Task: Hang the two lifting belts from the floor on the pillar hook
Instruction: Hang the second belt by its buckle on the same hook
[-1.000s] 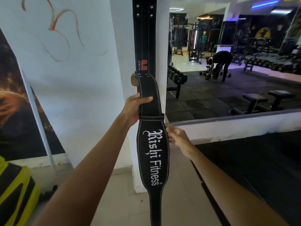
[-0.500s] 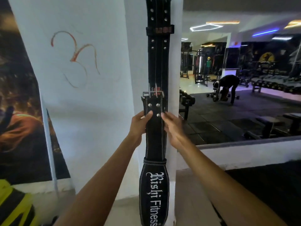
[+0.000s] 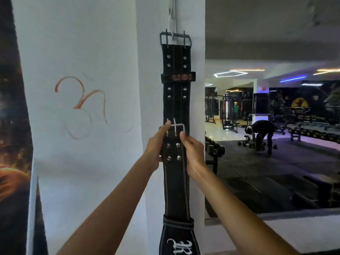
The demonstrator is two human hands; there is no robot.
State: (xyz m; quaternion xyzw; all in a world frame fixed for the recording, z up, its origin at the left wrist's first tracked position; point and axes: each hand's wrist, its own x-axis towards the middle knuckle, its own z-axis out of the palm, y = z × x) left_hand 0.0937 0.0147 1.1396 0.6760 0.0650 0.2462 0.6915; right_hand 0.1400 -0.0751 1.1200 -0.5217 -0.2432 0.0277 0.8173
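One black lifting belt (image 3: 175,100) hangs flat against the white pillar (image 3: 152,107), its metal buckle caught on the hook (image 3: 173,34) high up. In front of it I hold a second black belt (image 3: 175,184) with white lettering at its wide lower part. My left hand (image 3: 156,146) grips its left edge just under its silver buckle (image 3: 174,128). My right hand (image 3: 193,150) pinches the right edge at the same height. The buckle sits well below the hook.
A wall mirror (image 3: 272,135) to the right reflects the gym floor, dumbbell racks and a person bending over. An orange symbol (image 3: 81,105) is drawn on the white wall at left. A dark poster (image 3: 12,144) fills the far left edge.
Both hands slid up the second belt and raised it; its buckle now sits higher along the hanging belt. My view tilted up, bringing the hook and the first belt's buckle into sight.
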